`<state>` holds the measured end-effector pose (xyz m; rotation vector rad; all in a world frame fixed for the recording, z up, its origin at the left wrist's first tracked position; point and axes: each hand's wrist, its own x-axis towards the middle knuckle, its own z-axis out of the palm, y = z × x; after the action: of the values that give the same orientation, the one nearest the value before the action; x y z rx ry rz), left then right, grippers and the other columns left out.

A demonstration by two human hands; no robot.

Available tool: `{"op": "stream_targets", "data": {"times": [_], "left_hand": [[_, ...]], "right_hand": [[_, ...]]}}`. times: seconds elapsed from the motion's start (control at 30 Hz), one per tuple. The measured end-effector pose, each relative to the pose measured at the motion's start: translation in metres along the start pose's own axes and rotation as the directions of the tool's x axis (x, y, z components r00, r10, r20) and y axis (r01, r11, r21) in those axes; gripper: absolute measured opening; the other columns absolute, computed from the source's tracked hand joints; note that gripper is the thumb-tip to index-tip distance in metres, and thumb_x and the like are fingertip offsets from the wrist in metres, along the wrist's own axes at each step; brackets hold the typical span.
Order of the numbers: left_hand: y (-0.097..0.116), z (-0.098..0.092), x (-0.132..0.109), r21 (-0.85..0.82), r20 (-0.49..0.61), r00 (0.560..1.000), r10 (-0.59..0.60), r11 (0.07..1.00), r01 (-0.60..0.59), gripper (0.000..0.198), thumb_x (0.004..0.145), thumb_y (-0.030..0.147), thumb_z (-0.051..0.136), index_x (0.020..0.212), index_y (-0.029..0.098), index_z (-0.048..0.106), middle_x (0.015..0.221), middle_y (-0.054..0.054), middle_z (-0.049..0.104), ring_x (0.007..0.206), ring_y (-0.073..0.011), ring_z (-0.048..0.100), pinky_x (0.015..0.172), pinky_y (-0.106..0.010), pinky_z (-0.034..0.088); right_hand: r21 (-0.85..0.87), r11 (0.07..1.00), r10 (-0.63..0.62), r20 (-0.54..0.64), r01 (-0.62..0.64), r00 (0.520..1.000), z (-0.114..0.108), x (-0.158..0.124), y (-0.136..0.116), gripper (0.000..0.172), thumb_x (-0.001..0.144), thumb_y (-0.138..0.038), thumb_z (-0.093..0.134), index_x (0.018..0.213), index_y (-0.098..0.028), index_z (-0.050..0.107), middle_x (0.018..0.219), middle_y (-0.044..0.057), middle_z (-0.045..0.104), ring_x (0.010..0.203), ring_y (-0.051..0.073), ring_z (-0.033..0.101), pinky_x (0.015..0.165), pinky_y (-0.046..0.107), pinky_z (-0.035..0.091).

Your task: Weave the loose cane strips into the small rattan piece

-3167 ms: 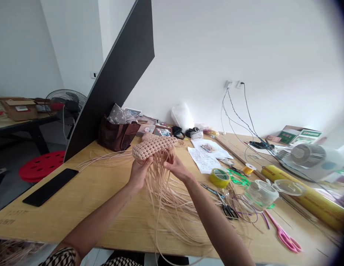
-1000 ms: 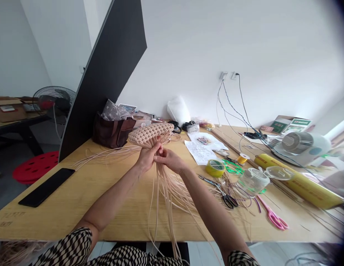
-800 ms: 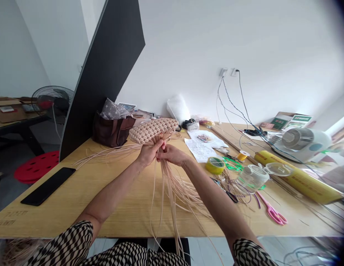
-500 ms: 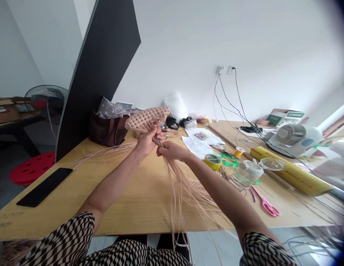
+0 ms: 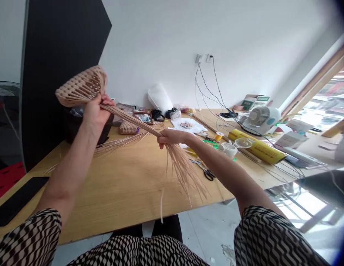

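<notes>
A woven basket [image 5: 79,88] of pale pinkish strands is raised at the upper left, tilted, with its long loose strands [image 5: 133,120] gathered into one bundle. My left hand [image 5: 95,111] is closed around the bundle just below the woven part. Farther along, my right hand [image 5: 172,137] grips the same bundle. Between the two hands the strands run straight. Past my right hand the free ends [image 5: 185,168] fan out and hang over the table.
On the wooden table [image 5: 111,192] lie a black phone-like slab [image 5: 18,199], black-handled scissors [image 5: 208,174], a yellow roll [image 5: 255,146] and a small woven piece [image 5: 129,128]. A white fan [image 5: 262,120] stands at the right. A dark panel [image 5: 63,40] rises at the left.
My left hand has moved up and left with the basket, while my right hand stays near the middle. My hands are farther apart and the strands between them are stretched out. The view has turned right.
</notes>
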<state>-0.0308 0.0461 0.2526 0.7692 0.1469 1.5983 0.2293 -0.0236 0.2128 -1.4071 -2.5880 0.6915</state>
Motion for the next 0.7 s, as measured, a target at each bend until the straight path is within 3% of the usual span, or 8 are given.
{"op": "stream_targets", "data": {"times": [0.17,0.37,0.53,0.7], "left_hand": [[0.034,-0.02,0.017,0.065,-0.107,0.992,0.061,0.996,-0.055,0.025,0.094,0.01,0.032,0.071,0.015,0.04,0.051,0.007,0.037,0.044,-0.0036,0.029,0.05,-0.015,0.035],[0.063,-0.046,0.016,0.148,-0.256,0.966,0.03,0.989,0.008,0.03,0.095,0.01,0.025,0.067,0.016,0.035,0.05,0.006,0.034,0.043,-0.0024,0.029,0.047,-0.011,0.034],[0.072,-0.07,0.007,0.206,-0.361,0.931,0.05,0.978,0.027,0.033,0.095,0.008,0.023,0.065,0.014,0.036,0.047,0.007,0.035,0.04,-0.0009,0.03,0.046,-0.01,0.036],[0.074,-0.087,-0.006,0.185,-0.468,0.884,0.007,0.978,0.09,0.037,0.094,0.006,0.016,0.064,0.014,0.035,0.045,0.007,0.034,0.037,-0.0006,0.031,0.042,-0.009,0.037]], "right_hand": [[0.014,0.999,0.047,0.014,-0.047,0.999,0.007,-0.005,0.019,0.024,0.077,-0.02,0.047,0.065,-0.016,0.067,0.071,0.001,0.068,0.062,0.011,0.051,0.059,0.023,0.035],[0.161,0.986,0.036,0.092,-0.051,0.995,0.027,-0.01,0.046,0.021,0.076,-0.019,0.048,0.066,-0.016,0.066,0.071,0.002,0.069,0.064,0.012,0.055,0.064,0.024,0.04],[0.432,0.895,0.03,0.195,-0.113,0.98,0.048,-0.012,0.061,0.017,0.077,-0.021,0.05,0.067,-0.014,0.063,0.067,0.003,0.068,0.068,0.012,0.061,0.071,0.025,0.046],[0.553,0.807,0.05,0.29,-0.21,0.956,0.065,-0.013,0.064,0.014,0.074,-0.022,0.055,0.064,-0.013,0.059,0.063,0.003,0.067,0.065,0.012,0.063,0.07,0.026,0.047]]}}
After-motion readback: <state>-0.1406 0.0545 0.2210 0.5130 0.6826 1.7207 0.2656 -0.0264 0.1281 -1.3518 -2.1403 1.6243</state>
